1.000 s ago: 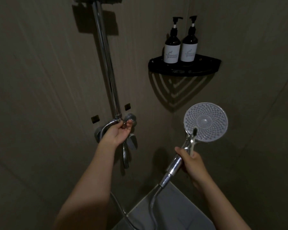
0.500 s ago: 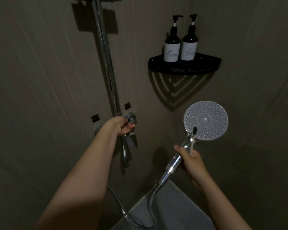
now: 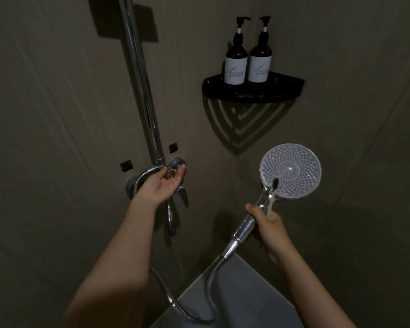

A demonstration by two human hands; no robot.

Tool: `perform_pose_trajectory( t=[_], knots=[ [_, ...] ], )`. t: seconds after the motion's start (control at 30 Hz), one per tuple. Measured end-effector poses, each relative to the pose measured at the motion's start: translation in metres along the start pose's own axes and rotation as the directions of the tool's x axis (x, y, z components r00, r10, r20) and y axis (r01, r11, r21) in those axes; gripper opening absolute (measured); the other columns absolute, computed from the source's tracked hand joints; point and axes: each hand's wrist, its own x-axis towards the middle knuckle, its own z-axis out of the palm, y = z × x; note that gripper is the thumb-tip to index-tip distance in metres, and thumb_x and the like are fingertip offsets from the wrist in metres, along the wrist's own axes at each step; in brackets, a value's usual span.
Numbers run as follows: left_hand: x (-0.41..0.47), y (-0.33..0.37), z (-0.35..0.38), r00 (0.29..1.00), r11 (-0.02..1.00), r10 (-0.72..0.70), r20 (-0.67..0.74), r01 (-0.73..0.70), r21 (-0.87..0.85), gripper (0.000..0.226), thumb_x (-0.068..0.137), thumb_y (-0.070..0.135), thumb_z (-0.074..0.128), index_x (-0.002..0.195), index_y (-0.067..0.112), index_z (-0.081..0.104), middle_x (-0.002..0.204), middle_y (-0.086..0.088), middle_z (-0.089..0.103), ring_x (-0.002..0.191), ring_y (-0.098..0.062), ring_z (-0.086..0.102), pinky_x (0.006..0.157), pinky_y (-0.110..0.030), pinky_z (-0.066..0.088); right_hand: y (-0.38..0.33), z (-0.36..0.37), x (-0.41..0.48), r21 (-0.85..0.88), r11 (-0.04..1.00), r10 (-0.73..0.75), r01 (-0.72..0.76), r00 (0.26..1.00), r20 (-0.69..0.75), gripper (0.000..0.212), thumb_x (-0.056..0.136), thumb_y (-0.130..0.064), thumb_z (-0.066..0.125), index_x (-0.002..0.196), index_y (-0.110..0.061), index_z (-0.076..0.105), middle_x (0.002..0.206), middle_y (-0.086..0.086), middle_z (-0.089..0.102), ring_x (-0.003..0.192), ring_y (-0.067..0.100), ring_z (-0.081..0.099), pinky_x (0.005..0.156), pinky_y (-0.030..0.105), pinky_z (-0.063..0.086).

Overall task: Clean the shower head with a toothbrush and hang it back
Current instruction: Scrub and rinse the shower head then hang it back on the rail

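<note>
Head view: right hand grips shower head and toothbrush together, handle slanting up-right, well right of left hand pinching valve knob.

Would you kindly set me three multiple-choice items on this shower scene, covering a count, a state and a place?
1. How many bottles stand on the shelf? A one; B two; C three.
2. The shower head is: A hung on the rail; B lying on the shelf; C held in the right hand with the toothbrush.
3. Where is the left hand? A on the shelf; B at the knob; C on the shower head.

Key: 1 B, two pump bottles stand side by side; 2 C, one grip holds handle and brush together; 3 B, its fingers curl round the knob.
</note>
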Motion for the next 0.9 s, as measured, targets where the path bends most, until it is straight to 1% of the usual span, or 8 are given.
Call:
perform_pose_trajectory(
  t=[0.07,0.17,0.27,0.5,0.57,0.63,0.73,0.9],
  knots=[
    [0.001,-0.002,0.001,0.999,0.996,0.023,-0.032,-0.02,0.087,0.028,0.101,0.018,0.034,0.091,-0.002,0.05,0.094,-0.017,0.056,0.079,-0.021,0.064,0.066,-0.022,0.055,-0.001,-0.002,-0.002,0.014,1.0,0.006,-0.006,1.0,-0.003,0.032,0.089,-0.015,0.06,0.059,-0.016,0.047,0.046,-0.004,0.046,0.034,0.0,0.041,0.036,0.012,0.033],
    [0.002,-0.003,0.006,0.991,0.964,0.065,-0.115,-0.032,0.265,0.029,0.102,0.019,0.031,0.091,0.001,0.05,0.08,-0.01,0.052,0.065,-0.015,0.06,0.062,-0.018,0.049,-0.002,-0.004,-0.006,0.029,1.0,0.012,-0.012,1.0,-0.006,0.032,0.09,-0.013,0.059,0.06,-0.014,0.047,0.048,-0.001,0.046,0.032,0.0,0.042,0.034,0.012,0.033],
    [0.002,0.0,0.017,0.979,0.898,0.067,-0.192,0.025,0.44,0.034,0.103,0.018,0.027,0.081,0.001,0.048,0.076,-0.009,0.049,0.038,-0.016,0.062,0.042,-0.015,0.047,-0.002,-0.005,-0.008,0.016,1.0,-0.002,0.003,1.0,-0.015,0.032,0.089,-0.013,0.059,0.06,-0.014,0.047,0.048,0.0,0.048,0.034,0.0,0.044,0.036,0.012,0.033],
    [0.006,-0.003,0.036,0.936,0.549,0.152,-0.317,0.187,0.815,0.018,0.103,0.015,0.027,0.107,0.007,0.043,0.075,-0.011,0.046,0.025,-0.016,0.055,0.027,-0.017,0.043,-0.003,-0.001,-0.01,0.007,1.0,0.001,-0.001,1.0,-0.003,0.031,0.09,-0.014,0.059,0.06,-0.014,0.049,0.043,-0.006,0.05,0.034,0.001,0.046,0.036,0.012,0.035],
    [0.006,-0.001,0.029,0.955,0.665,0.106,-0.278,0.14,0.734,0.022,0.102,0.018,0.03,0.112,0.006,0.045,0.081,-0.015,0.052,0.061,-0.021,0.073,0.038,-0.02,0.051,-0.001,0.0,-0.009,0.013,1.0,0.005,-0.004,1.0,-0.007,0.031,0.089,-0.014,0.06,0.06,-0.015,0.049,0.045,-0.004,0.049,0.035,0.001,0.045,0.037,0.013,0.035],
    [0.007,0.009,0.014,0.979,0.888,0.018,-0.203,0.078,0.453,0.032,0.101,0.021,0.034,0.124,0.0,0.045,0.099,-0.024,0.058,0.111,-0.031,0.062,0.066,-0.029,0.059,0.0,0.001,-0.009,0.012,1.0,0.0,0.0,1.0,-0.012,0.032,0.089,-0.014,0.06,0.059,-0.016,0.047,0.048,-0.003,0.047,0.036,0.002,0.043,0.038,0.013,0.034],
    [0.008,0.016,-0.005,0.997,0.997,-0.043,-0.066,0.047,0.058,0.039,0.101,0.022,0.035,0.125,-0.006,0.044,0.131,-0.027,0.051,0.126,-0.037,0.048,0.103,-0.039,0.044,0.001,0.001,-0.01,0.012,1.0,0.001,-0.001,1.0,-0.001,0.033,0.089,-0.015,0.06,0.059,-0.016,0.047,0.045,-0.005,0.047,0.035,0.001,0.043,0.037,0.012,0.034],
    [0.008,0.004,-0.012,0.998,0.993,-0.04,0.051,0.045,-0.105,0.035,0.1,0.021,0.036,0.109,-0.01,0.047,0.12,-0.033,0.051,0.129,-0.037,0.044,0.11,-0.039,0.036,0.002,0.0,-0.01,0.018,1.0,0.004,-0.004,1.0,-0.011,0.029,0.088,-0.017,0.061,0.062,-0.014,0.05,0.053,0.002,0.05,0.041,0.005,0.048,0.04,0.014,0.038]
  ],
)
